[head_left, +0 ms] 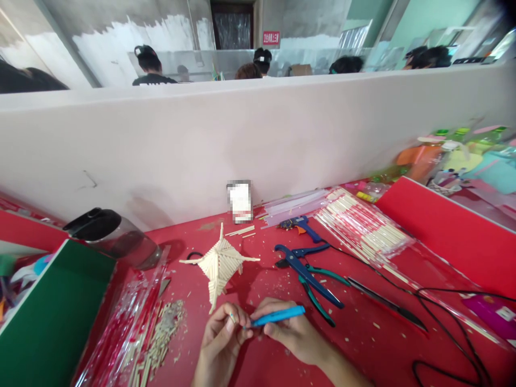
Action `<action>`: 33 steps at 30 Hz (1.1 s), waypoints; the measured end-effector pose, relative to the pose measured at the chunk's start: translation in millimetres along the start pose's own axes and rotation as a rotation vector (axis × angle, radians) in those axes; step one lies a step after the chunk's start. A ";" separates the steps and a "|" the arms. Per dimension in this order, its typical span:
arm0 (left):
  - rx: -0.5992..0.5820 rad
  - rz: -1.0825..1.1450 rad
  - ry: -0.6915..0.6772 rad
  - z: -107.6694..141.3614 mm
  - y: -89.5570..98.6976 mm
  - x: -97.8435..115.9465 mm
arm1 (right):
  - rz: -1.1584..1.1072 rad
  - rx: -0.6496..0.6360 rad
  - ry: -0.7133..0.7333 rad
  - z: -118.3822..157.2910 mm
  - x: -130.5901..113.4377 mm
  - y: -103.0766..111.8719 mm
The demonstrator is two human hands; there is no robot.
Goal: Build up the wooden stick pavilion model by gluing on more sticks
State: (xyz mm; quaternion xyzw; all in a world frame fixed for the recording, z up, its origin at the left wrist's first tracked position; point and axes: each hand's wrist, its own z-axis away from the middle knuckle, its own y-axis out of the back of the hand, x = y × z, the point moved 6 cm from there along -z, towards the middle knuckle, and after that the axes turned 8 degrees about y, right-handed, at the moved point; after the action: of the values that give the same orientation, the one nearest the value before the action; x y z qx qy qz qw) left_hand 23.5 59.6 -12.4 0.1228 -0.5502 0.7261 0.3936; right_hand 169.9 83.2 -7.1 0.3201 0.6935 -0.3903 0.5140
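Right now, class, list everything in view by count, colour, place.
Table: one, red, below
Wall: one, white, behind table
Stick model: one, cream, mid-table
Loose sticks: several, cream, behind model
Glue gun: one, blue, right of model
Cutter: one, blue, near glue gun
Pliers: one, green-handled, by cutter
Slim tool: one, black, beside pliers
Bagged sticks: many, cream, back right
Cord: one, black, right
Wrappers: several, red and clear, left
Scraps: heap, cream, beside wrappers
Bottle: one, clear, back left
Boards: two, green left, red right
Plastic items: several, multicoloured, far right
Blurred object: one, white, by wall
Sign: one, red, beyond wall
People: several, beyond wall
Pen-like tool: one, blue, front centre
Left hand: one, front centre
Right hand: one, holding pen-like tool
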 end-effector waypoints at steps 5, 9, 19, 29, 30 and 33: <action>0.068 -0.046 -0.002 -1.7 3.8 -2.2 | 0.090 0.140 -0.066 2.8 1.3 11.3; 0.129 -0.109 -0.067 -3.3 8.8 2.5 | 0.544 0.187 0.049 4.7 -12.3 27.1; 0.092 -0.164 -0.124 -6.8 10.7 3.8 | 0.840 0.193 0.318 13.2 -33.2 21.0; 0.123 -0.158 -0.101 -5.9 12.1 4.0 | 0.910 0.094 0.008 1.3 2.5 14.8; 0.123 -0.165 -0.103 -6.1 12.2 3.9 | 0.893 0.102 0.012 1.7 3.8 15.8; 0.123 -0.182 -0.111 -6.7 12.1 3.9 | 0.848 0.152 0.026 4.6 3.8 20.7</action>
State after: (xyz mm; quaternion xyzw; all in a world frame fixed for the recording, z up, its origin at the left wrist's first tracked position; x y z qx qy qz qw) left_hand 14.1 66.2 -20.9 0.2361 -0.5120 0.7118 0.4188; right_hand 188.5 89.6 -16.0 0.6187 0.4764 -0.1902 0.5950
